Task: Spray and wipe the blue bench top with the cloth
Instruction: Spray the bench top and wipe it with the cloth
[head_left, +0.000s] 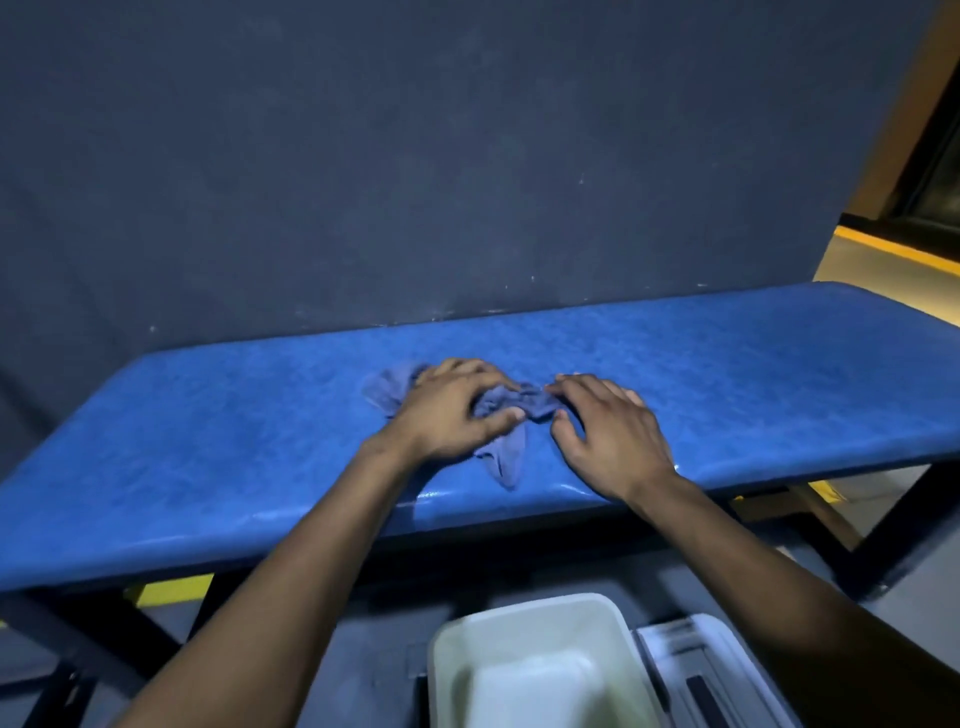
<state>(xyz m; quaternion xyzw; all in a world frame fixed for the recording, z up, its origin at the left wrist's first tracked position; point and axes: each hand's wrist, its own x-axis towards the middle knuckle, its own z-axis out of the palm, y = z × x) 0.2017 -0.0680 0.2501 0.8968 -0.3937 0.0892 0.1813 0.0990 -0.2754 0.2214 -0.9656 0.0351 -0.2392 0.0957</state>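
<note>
The blue padded bench top (727, 374) runs across the view, shiny and wet-looking near its front edge. A crumpled blue-grey cloth (506, 452) lies on its middle. My left hand (452, 410) presses on the cloth and bunches it under the fingers and thumb. My right hand (608, 431) rests on the bench just to the right, its fingertips pinching the cloth's right end. No spray bottle is in view.
A dark blue wall (415, 156) stands right behind the bench. Black metal legs (904, 530) carry the bench. On the floor in front sit a white plastic tub (540, 670) and a white lidded box (717, 675) beside it.
</note>
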